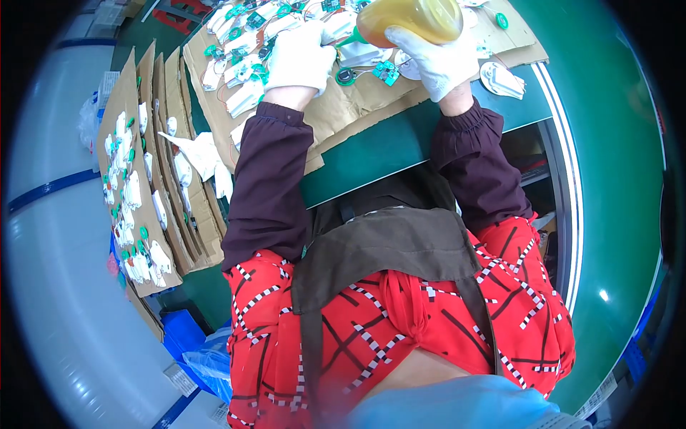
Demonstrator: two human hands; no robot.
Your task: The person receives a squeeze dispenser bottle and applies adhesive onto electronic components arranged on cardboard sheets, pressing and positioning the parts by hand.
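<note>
My right hand [439, 63], in a white glove, is wrapped round a squeeze bottle [414, 20] of amber liquid. The bottle lies tilted on its side, its green nozzle [351, 38] pointing left and down toward the parts. My left hand [300, 61], also gloved, is closed among the white plastic housings [245, 98] at the front of the cardboard sheet [368, 106]; what its fingers hold is hidden. Between my hands are a black round part with a green rim [346, 76] and a small green circuit board [386, 72], with thin wires nearby.
More cardboard sheets [148, 247] carrying similar white and green parts stand at the left. A white cloth [201, 154] hangs beside them. One white housing [502, 80] sits at the right edge of the cardboard, on the green table [371, 168]. A blue bin [183, 334] is lower left.
</note>
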